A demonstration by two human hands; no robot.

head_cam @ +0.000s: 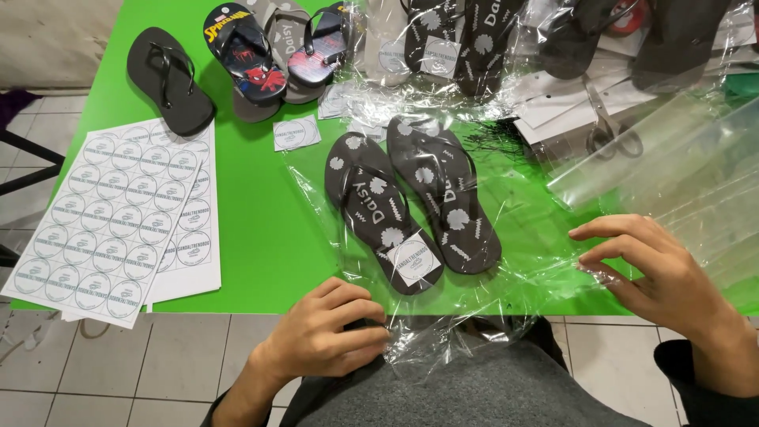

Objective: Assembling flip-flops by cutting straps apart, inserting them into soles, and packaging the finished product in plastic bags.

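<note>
**Pair of sandals inside a clear bag at the near edge of the desk**

A pair of dark sandals (pixel 411 202) with white flower marks lay inside a clear bag (pixel 506 261) on the green desk (pixel 261 213), close to its near edge. A round label (pixel 415 259) sat on the heel of the left sandal. The left hand (pixel 328 332) was at the near edge, its fingers (pixel 360 320) curled and pinching the open end of the bag, which hung over the edge. The right hand (pixel 660 277) rested near the right edge, its fingers (pixel 609 237) spread narrow and pressing the film flat.

The step seemed to be the closing of the bag around the pair. The next move would probably need both hands to keep the film tight, because it is thin and wrinkles easily.

A sticker sheet (pixel 118 217) lay at the left edge, more sandals (pixel 245 59) along the far edge, scissors (pixel 609 130) at the far right.
</note>
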